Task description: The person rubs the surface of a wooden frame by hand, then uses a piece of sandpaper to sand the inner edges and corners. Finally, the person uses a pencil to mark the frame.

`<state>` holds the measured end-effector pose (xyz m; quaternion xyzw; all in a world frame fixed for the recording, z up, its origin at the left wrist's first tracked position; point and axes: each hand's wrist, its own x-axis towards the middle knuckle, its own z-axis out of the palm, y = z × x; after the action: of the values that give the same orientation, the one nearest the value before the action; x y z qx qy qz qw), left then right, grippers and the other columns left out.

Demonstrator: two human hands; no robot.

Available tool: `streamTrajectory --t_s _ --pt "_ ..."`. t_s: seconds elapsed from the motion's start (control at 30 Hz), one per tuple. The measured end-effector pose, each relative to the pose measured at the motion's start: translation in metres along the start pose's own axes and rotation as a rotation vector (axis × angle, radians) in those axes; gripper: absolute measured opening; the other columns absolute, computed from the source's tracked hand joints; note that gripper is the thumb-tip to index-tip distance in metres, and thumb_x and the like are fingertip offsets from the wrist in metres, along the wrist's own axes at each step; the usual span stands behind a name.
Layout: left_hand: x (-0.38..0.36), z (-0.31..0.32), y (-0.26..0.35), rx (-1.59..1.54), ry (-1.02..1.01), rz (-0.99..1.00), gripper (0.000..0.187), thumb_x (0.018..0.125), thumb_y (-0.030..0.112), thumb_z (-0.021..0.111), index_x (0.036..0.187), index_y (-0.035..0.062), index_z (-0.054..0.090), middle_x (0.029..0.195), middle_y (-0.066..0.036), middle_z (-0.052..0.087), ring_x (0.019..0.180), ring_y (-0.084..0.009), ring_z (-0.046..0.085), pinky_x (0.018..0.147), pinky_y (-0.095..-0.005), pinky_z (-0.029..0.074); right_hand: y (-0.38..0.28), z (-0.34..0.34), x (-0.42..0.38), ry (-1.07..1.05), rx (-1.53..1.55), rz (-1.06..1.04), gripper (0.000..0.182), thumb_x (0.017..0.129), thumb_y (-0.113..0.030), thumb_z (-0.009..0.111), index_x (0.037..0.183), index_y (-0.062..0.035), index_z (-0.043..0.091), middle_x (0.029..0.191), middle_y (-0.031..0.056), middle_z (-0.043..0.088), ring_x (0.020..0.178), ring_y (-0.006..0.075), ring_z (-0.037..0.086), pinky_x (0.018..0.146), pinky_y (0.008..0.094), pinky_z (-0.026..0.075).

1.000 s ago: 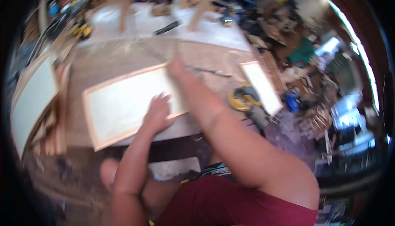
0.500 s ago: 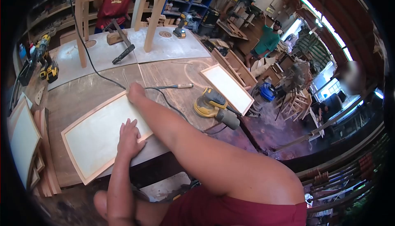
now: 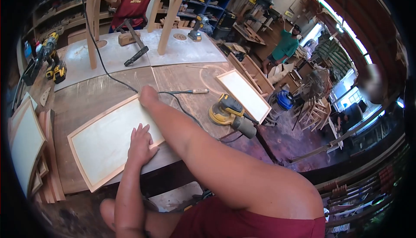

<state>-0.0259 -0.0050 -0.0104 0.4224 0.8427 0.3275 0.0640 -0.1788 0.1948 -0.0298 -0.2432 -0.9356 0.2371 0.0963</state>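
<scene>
Our left hand (image 3: pixel 141 145) lies flat, fingers spread, on the pale rectangular wood-framed panel (image 3: pixel 108 140) on the brown workbench (image 3: pixel 86 99); our right hand (image 3: pixel 148 96) presses its far corner, fingers hidden; we judge we're steadying it, then must reach the yellow sander (image 3: pixel 225 110) nearby

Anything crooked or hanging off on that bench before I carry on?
Two things. The framed panel under the left hand lies skewed, its near corner past the table edge. The second panel beside the sander also juts over the right edge. The right hand rests at the first panel's far corner.
</scene>
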Motion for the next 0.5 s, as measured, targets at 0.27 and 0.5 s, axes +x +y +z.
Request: streamTrajectory --t_s 0.27,0.5 --pt "0.001 -0.004 0.004 0.002 -0.017 -0.004 0.034 0.071 0.017 0.082 0.082 0.0062 0.051 0.150 -0.023 0.043 0.147 -0.0413 0.028 0.123 -0.0518 0.016 -0.003 -0.007 -0.006 0.027 0.017 -0.065 0.027 0.077 -0.018 0.076 0.098 -0.0018 0.072 0.104 0.0229 0.070 0.101 0.0385 0.068 0.090 0.0451 0.054" --pt "0.001 -0.003 0.004 0.012 -0.016 -0.007 0.034 0.072 0.017 0.082 0.082 0.0065 0.051 0.149 -0.023 0.044 0.147 -0.0409 0.027 0.122 -0.0518 0.015 -0.013 -0.019 -0.018 -0.021 0.058 0.019 0.025 0.079 -0.016 0.074 0.098 -0.0012 0.071 0.105 0.0244 0.070 0.104 0.0398 0.066 0.092 0.0461 0.053"
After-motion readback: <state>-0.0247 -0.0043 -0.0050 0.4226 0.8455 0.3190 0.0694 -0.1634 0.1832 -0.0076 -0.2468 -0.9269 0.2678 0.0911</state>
